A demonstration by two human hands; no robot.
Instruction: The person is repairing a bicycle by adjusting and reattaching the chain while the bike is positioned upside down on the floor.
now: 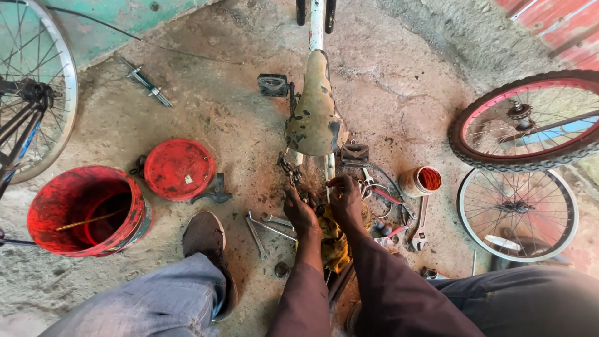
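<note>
Both hands, left hand (pixel 299 209) and right hand (pixel 345 198), have fingers closed around the greasy bicycle chain (pixel 288 168); slippery links could pinch skin or slip free.

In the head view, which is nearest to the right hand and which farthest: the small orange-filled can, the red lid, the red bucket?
From the right hand:
1. Small orange-filled can, just to its right.
2. Red lid, to the left, past the left hand.
3. Red bucket, far left.
</note>
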